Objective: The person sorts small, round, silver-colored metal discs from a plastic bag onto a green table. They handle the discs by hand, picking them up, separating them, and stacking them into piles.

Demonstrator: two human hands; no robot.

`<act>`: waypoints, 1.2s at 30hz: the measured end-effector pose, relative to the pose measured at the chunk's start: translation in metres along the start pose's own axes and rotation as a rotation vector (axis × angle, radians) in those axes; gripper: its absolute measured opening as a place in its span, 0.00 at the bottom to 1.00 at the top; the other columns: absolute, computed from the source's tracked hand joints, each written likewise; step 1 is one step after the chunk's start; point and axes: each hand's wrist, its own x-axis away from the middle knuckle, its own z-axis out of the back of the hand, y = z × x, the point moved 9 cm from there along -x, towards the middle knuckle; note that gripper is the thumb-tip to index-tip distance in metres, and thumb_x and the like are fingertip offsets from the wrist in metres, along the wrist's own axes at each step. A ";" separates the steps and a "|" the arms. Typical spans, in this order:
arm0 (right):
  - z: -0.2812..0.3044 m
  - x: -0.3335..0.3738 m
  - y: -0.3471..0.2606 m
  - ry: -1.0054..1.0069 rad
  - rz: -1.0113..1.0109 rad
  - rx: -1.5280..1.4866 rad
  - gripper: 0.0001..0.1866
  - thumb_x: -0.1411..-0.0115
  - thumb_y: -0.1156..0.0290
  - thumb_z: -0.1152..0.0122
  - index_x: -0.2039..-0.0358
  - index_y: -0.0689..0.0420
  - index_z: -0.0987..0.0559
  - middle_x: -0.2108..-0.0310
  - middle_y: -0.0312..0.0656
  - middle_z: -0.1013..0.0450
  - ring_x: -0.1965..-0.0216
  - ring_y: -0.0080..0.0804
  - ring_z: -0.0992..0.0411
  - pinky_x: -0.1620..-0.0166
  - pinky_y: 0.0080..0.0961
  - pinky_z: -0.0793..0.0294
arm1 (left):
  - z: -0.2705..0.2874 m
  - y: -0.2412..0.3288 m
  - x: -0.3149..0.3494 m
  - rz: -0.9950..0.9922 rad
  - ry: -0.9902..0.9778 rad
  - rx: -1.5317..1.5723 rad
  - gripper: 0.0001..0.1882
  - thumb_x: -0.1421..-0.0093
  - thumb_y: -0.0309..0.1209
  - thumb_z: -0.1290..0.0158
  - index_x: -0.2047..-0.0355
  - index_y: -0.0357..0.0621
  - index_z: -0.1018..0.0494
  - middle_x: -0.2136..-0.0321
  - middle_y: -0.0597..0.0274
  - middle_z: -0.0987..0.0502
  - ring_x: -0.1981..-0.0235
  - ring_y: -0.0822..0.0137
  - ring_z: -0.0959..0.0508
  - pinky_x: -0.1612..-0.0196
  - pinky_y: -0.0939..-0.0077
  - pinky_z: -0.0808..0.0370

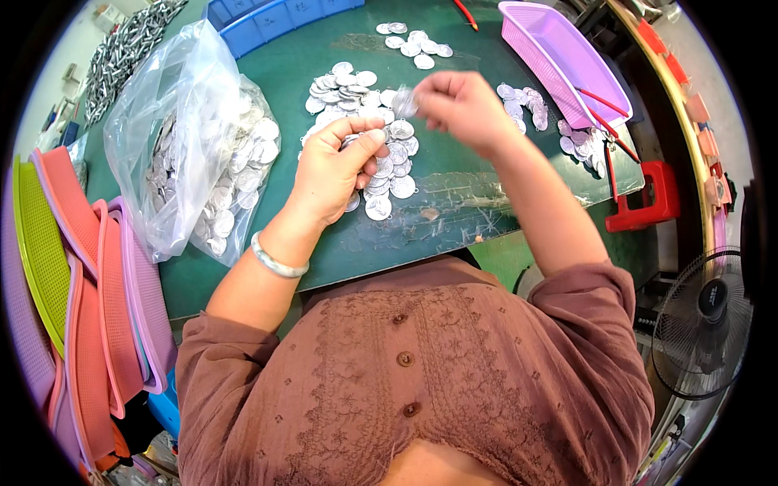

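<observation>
Silver, coin-like metal discs, some with a small loop at the rim, lie in a heap [344, 89] on the green table. My left hand [328, 166], a pale bangle on its wrist, is over the near part of the heap. Its thumb and fingers close around a few discs, mostly hidden by the hand. To the right, my right hand [462, 109] pinches one silver disc [403, 103], smeared by motion, above the heap's right edge. Left of my left hand stands a clear plastic bag [174, 138], open and partly filled with the same discs.
Smaller disc groups lie at the back [417, 44] and right [527, 105]. A lilac basket [559, 61], red-handled pliers [608, 121] and a red clamp-like piece [652, 198] are on the right. A blue bin [279, 24] stands behind; stacked plastic baskets [89, 300] stand left, a fan [701, 324] right.
</observation>
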 end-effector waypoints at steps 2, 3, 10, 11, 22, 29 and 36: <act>0.027 -0.033 0.014 0.069 -0.072 -0.008 0.08 0.49 0.70 0.47 0.72 0.61 0.26 0.78 0.34 0.30 0.80 0.17 0.36 0.77 0.14 0.38 | 0.005 0.000 -0.001 0.031 -0.026 0.088 0.11 0.43 0.29 0.54 0.61 0.36 0.33 0.76 0.63 0.29 0.80 0.80 0.34 0.82 0.91 0.39; 0.042 -0.047 0.021 0.120 -0.123 0.069 0.08 0.50 0.70 0.47 0.72 0.60 0.26 0.78 0.34 0.30 0.80 0.17 0.36 0.77 0.14 0.38 | 0.007 -0.001 -0.002 0.044 -0.048 0.140 0.12 0.42 0.30 0.56 0.61 0.37 0.33 0.75 0.63 0.30 0.78 0.78 0.32 0.81 0.89 0.38; 0.090 -0.090 0.018 0.366 0.041 0.826 0.15 0.56 0.72 0.48 0.65 0.60 0.25 0.71 0.46 0.27 0.69 0.38 0.28 0.65 0.30 0.30 | 0.009 -0.003 -0.007 0.100 -0.038 0.291 0.10 0.43 0.27 0.57 0.62 0.37 0.34 0.74 0.61 0.30 0.76 0.73 0.30 0.81 0.86 0.35; 0.082 -0.090 0.012 0.342 0.144 0.807 0.15 0.55 0.72 0.48 0.65 0.60 0.25 0.74 0.45 0.28 0.72 0.38 0.29 0.66 0.30 0.30 | 0.009 -0.003 -0.007 0.098 -0.046 0.299 0.09 0.43 0.27 0.57 0.62 0.38 0.34 0.74 0.61 0.30 0.76 0.73 0.30 0.81 0.86 0.35; -0.033 -0.053 -0.012 -0.198 0.580 0.850 0.12 0.56 0.76 0.44 0.67 0.57 0.26 0.78 0.41 0.31 0.74 0.38 0.32 0.68 0.30 0.33 | 0.014 -0.008 -0.008 0.116 -0.026 0.335 0.03 0.44 0.27 0.54 0.72 0.41 0.33 0.75 0.61 0.30 0.79 0.75 0.32 0.83 0.87 0.36; -0.025 -0.026 -0.034 -0.160 0.360 0.393 0.06 0.55 0.78 0.43 0.75 0.61 0.30 0.79 0.39 0.33 0.77 0.28 0.34 0.73 0.22 0.34 | 0.013 -0.007 -0.004 0.132 0.011 0.243 0.06 0.45 0.29 0.52 0.70 0.39 0.31 0.78 0.65 0.31 0.80 0.77 0.34 0.83 0.89 0.40; -0.052 0.063 -0.085 0.220 1.044 0.661 0.04 0.56 0.75 0.45 0.79 0.57 0.31 0.77 0.37 0.36 0.73 0.36 0.34 0.71 0.29 0.34 | 0.008 -0.003 -0.003 0.041 -0.017 0.211 0.07 0.44 0.30 0.53 0.73 0.39 0.30 0.78 0.65 0.31 0.81 0.77 0.35 0.82 0.87 0.41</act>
